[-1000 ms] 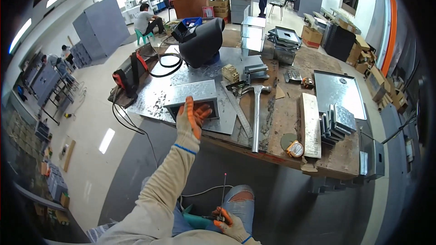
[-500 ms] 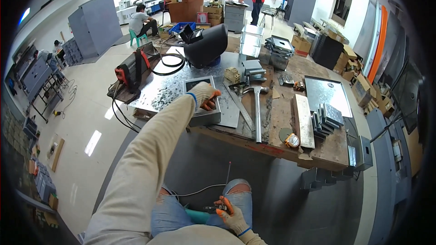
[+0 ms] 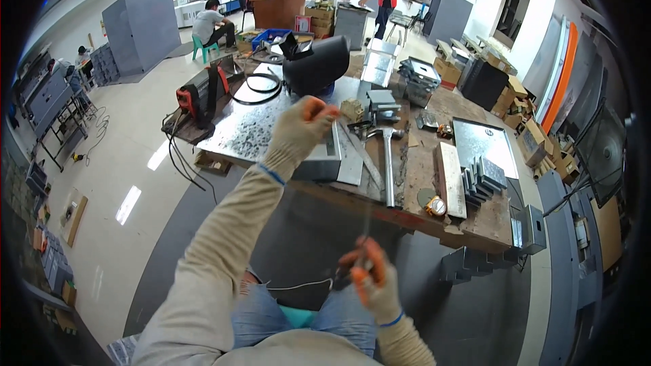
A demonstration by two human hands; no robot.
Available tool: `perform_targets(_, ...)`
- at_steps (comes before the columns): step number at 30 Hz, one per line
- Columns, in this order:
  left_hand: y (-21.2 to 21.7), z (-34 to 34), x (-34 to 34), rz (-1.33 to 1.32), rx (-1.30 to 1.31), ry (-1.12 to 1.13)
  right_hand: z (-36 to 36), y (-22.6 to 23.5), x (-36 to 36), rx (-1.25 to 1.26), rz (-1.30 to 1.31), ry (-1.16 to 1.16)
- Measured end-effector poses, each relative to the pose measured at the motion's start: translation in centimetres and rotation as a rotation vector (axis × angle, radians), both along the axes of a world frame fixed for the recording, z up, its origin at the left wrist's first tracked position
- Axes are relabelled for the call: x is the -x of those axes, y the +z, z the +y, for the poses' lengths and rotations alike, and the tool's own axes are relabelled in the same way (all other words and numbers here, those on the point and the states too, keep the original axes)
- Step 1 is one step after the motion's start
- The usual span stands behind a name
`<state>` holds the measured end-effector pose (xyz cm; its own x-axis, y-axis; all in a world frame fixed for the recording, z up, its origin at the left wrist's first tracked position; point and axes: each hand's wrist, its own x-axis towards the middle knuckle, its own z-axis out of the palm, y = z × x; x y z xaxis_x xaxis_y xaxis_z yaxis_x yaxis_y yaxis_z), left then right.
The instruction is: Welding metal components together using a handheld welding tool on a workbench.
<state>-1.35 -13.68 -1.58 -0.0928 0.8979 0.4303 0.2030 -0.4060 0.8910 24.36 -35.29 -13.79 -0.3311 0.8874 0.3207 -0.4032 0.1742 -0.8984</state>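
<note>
My left hand is out over the workbench, gloved fingers curled down onto the top edge of a small grey sheet-metal box at the near edge, beside the galvanised sheet. It looks like a steadying grip, though I cannot tell how tight.

My right hand sits low over my lap, fingers closed around a thin rod-like tool with a cable trailing; blurred, likely an electrode holder.

Judgement: positioning step. Next move calls for bringing the rod tip up to the box without shifting it.

Box: dull grey, folded, open-faced. A hammer lies just right of it.
</note>
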Motion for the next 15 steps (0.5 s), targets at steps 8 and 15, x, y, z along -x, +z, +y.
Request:
perform_targets(8,-17.6,-15.9,-0.2,-0.669,0.492,-0.441,5.3,5.4,2.2,0.059,-0.056,-0.122)
perform_targets(15,-18.3,-17.3,-1.4,-0.464,0.493,-0.368,10.2,8.8,2.0,-0.083,-0.165,-0.202)
